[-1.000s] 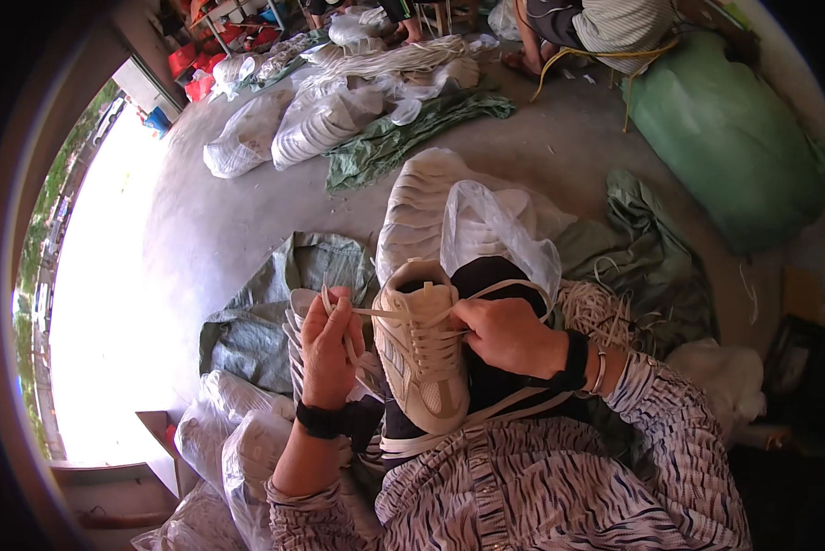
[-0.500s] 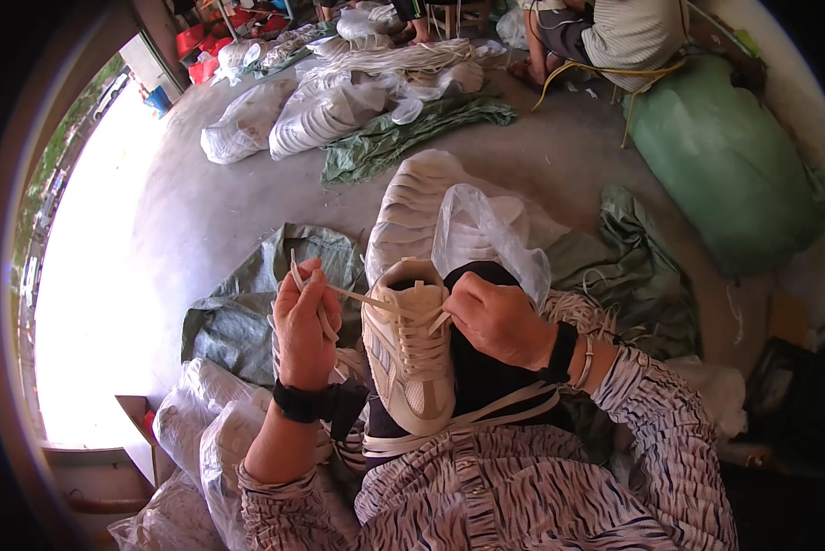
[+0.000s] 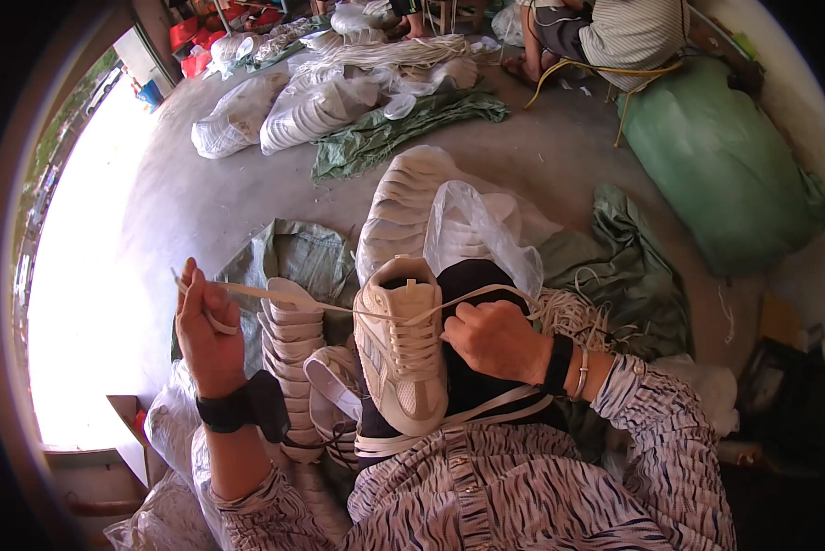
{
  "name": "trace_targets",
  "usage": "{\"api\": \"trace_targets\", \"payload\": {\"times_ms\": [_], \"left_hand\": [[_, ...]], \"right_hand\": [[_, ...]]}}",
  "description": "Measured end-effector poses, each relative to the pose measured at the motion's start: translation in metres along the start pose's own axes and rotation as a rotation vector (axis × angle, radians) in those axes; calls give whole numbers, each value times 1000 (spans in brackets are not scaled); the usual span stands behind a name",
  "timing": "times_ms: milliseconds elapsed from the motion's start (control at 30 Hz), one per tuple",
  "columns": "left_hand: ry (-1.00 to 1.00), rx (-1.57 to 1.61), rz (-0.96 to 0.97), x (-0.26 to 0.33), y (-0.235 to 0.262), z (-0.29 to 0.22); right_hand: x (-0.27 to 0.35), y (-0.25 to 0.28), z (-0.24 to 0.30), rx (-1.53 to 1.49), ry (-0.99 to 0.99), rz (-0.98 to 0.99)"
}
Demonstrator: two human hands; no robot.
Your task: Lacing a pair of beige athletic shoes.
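Note:
A beige-and-white sneaker [image 3: 401, 354] rests toe toward me on my dark-clad lap, its flat cream laces threaded through the eyelets. Left of it, raised, my left hand [image 3: 208, 326] is closed on a cream shoelace [image 3: 256, 290], drawn taut from the shoe's upper eyelets. Close against the shoe's right side, my right hand [image 3: 499, 342] has its fingers curled and pressed together; what they hold is hidden. Another length of lace arcs from the shoe over the back of that hand.
Stacked pale shoe parts [image 3: 293, 367] stand left of my lap, beside another sneaker [image 3: 334, 386]. A plastic-wrapped stack [image 3: 398, 197] lies ahead. Loose laces [image 3: 573, 321] bunch at right. Green sacking [image 3: 623, 266] and a full green sack [image 3: 724, 165] lie beyond, near a seated person [image 3: 633, 41].
My left hand has moved out to the left, pulling the lace longer and straighter. The right hand has lowered slightly, and a lace now arcs above it. More of the stack at left shows.

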State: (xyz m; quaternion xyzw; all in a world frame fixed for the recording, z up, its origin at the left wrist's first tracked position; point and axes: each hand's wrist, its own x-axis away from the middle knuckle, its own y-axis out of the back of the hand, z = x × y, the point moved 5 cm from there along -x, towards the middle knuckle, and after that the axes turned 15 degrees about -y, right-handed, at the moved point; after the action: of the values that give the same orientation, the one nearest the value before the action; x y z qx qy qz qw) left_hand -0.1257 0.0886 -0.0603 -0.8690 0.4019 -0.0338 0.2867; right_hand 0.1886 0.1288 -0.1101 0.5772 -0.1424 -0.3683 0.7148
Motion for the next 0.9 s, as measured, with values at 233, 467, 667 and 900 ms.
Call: {"api": "trace_targets", "payload": {"times_ms": [233,467,667,900], "left_hand": [[-144,-745,210,11,84,-7],[115,-439,-239,-7,180,-6],[-117,-1003,734,85,-46,25],[-601,-1327,1365,109,-121,67]], "right_hand": [[29,25,-87,-759,-611,350],[190,43,-259,-1178,-1457,-87],[95,22,-155,-860,-1052,162],[10,10,-59,-1114,-663,165]]}}
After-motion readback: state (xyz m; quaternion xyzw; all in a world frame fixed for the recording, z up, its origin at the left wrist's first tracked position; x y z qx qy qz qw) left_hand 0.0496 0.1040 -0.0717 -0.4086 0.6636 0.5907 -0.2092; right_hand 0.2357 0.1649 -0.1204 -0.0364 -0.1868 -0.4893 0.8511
